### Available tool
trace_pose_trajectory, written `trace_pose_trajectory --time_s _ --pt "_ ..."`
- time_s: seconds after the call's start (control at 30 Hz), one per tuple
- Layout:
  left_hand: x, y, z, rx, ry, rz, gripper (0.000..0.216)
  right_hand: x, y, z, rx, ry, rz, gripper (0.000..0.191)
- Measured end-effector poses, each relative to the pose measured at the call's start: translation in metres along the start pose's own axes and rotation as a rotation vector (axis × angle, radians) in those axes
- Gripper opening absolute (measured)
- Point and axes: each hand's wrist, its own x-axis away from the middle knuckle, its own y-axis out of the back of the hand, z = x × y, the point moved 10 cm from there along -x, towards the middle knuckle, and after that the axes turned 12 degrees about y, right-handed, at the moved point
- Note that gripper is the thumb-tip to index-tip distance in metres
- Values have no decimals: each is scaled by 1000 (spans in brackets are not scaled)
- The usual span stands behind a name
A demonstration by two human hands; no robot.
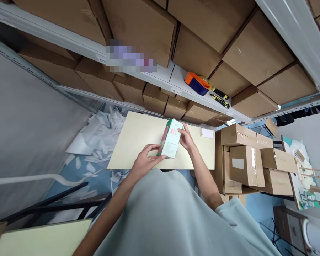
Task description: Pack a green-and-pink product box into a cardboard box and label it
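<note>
Green-and-white box (171,139) tilted by the near edge of the counter (138,142), left hand (146,160) and right hand (187,138) gripping opposite sides, prob for steadiness

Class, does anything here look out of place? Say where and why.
Yes: crumpled white sheets lie heaped on the floor left of the table, with loose scraps nearby, so that side looks untidy. The held green box shows no obvious damage.

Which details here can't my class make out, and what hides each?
In the head view:
Far side of the box: hidden by its near faces.
Small print: too small to read.
Whatever the pixelated patch covers: blurred out.
Pale board, lower left: cut off by the bottom edge.
</note>
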Motion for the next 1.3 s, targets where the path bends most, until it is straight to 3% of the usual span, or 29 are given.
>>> trace_pose_trajectory --time_s 0.27,0.4,0.5,0.63,0.77,0.93,1.03,1.17,1.3 --pt "16 -38 -45 -404 -238 -190 38 22 8 -50 -90 -71 -229 55" --pt "17 -35 -49 -410 -239 -197 40 30 5 -61 -179 -113 -251 46" --pt "5 -14 -28 -337 -130 -203 44 29 8 -60 -209 -98 -267 43" --pt "-16 23 17 -125 48 -289 58 27 21 -49 -144 -80 -303 47" --pt "-33 27 64 184 279 -149 64 22 15 -23 -32 17 -248 54" --pt "-42 32 80 453 333 -41 57 28 -25 31 258 280 -134 50" --pt "-45 27 89 596 409 46 55 46 -68 51 440 387 57 37" --pt "-48 31 104 729 491 90 63 76 -117 50 603 428 324 26" --pt "-50 60 129 702 544 -6 81 85 -135 32 643 404 372 26"
